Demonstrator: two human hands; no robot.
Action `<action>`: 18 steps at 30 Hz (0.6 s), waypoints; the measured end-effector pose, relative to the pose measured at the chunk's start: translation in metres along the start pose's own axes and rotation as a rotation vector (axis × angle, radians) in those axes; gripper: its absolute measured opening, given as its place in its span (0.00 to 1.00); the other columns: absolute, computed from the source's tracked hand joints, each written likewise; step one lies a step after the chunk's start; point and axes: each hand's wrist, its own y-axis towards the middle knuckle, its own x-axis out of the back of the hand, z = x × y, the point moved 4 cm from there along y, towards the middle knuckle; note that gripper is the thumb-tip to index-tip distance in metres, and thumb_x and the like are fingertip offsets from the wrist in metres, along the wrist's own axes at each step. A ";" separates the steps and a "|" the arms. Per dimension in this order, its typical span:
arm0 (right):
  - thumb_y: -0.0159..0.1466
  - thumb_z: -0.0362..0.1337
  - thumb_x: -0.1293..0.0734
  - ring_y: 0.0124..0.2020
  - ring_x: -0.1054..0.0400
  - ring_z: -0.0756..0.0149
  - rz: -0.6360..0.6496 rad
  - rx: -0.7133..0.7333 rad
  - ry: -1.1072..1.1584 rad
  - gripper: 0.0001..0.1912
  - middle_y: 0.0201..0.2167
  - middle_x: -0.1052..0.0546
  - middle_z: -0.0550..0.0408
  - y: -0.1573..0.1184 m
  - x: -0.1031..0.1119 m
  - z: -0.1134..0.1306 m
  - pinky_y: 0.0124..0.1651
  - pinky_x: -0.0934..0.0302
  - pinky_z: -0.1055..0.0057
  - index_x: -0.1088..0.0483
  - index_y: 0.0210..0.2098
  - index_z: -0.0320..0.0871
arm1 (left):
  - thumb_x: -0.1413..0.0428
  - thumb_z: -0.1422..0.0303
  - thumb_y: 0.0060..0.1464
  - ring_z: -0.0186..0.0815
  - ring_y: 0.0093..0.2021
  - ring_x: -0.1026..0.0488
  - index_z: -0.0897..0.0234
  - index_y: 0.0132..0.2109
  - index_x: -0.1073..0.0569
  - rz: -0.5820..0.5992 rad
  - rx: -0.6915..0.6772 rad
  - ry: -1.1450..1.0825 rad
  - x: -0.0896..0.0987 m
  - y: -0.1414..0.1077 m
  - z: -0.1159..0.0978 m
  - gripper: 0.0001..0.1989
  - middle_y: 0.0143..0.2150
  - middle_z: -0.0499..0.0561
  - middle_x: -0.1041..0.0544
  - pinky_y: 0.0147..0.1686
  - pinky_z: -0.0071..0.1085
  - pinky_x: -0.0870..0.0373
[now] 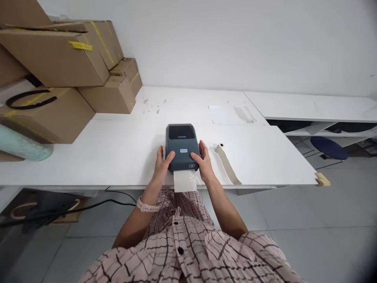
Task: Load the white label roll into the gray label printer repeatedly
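Note:
A dark grey label printer (182, 146) rests on the white table near its front edge. White label paper (185, 181) sticks out of its front and hangs past the table edge. My left hand (161, 163) grips the printer's left side, thumb on the top near the front corner. On the opposite side my right hand (204, 160) holds it the same way. The fingers' undersides are hidden by the printer. Right of my right hand lies a partly unwound strip of beige backing paper (227, 165), with a small white roll at its far end.
Cardboard boxes (97, 63) are stacked at the back left, with a black band (29, 99) on one and a pale green roll (23, 143) in front. A white sheet (224, 114) lies farther back. A blue stool (328, 148) stands right; black cables (112, 201) hang below.

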 end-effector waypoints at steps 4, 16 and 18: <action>0.53 0.50 0.23 0.68 0.41 0.50 0.095 -0.218 0.132 0.50 0.69 0.36 0.51 -0.001 0.000 -0.014 0.70 0.46 0.49 0.45 0.70 0.51 | 0.36 0.53 0.51 0.53 0.63 0.31 0.61 0.67 0.37 0.118 0.044 -0.076 -0.006 0.004 0.012 0.40 0.66 0.62 0.30 0.60 0.47 0.31; 0.55 0.54 0.25 0.67 0.38 0.50 0.102 -0.103 -0.030 0.49 0.68 0.35 0.48 0.001 0.009 -0.015 0.69 0.43 0.48 0.45 0.70 0.50 | 0.37 0.52 0.51 0.47 0.63 0.32 0.61 0.62 0.35 -0.063 -0.129 0.129 0.011 -0.012 0.018 0.35 0.65 0.61 0.31 0.58 0.41 0.32; 0.55 0.54 0.25 0.67 0.38 0.50 0.100 -0.111 -0.009 0.49 0.68 0.34 0.48 0.000 0.008 -0.015 0.68 0.42 0.48 0.46 0.71 0.50 | 0.37 0.52 0.51 0.44 0.61 0.32 0.59 0.59 0.33 -0.267 -0.241 0.255 0.021 -0.038 0.027 0.32 0.63 0.59 0.30 0.55 0.37 0.32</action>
